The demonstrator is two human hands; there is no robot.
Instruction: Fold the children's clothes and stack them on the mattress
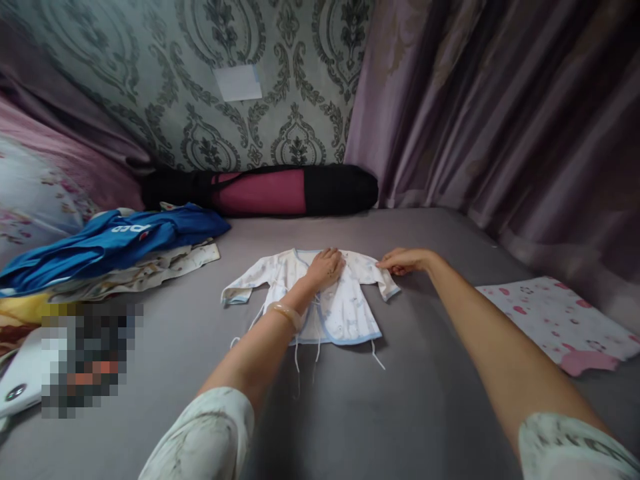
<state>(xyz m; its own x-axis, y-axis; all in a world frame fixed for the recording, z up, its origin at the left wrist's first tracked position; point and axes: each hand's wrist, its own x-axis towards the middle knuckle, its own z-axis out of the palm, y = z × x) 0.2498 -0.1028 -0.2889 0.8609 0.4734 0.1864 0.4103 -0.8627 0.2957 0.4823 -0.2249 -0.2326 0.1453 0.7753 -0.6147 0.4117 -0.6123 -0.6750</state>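
Note:
A small white baby shirt with pale blue trim and loose tie strings lies spread on the grey sheet, front side up. My left hand rests flat on its upper chest, just under the neckline, fingers stretched out. At the shirt's right sleeve, my right hand pinches the fabric along the outer edge between thumb and fingers. The sleeve's cuff hangs below that grip, angled downward. The opposite sleeve lies out to the left, untouched.
A pile with a blue garment on top sits at left, near a white phone and a blurred-out patch. A black and maroon long bag lies along the wall. Folded white cloth with pink prints is at right, below purple curtains.

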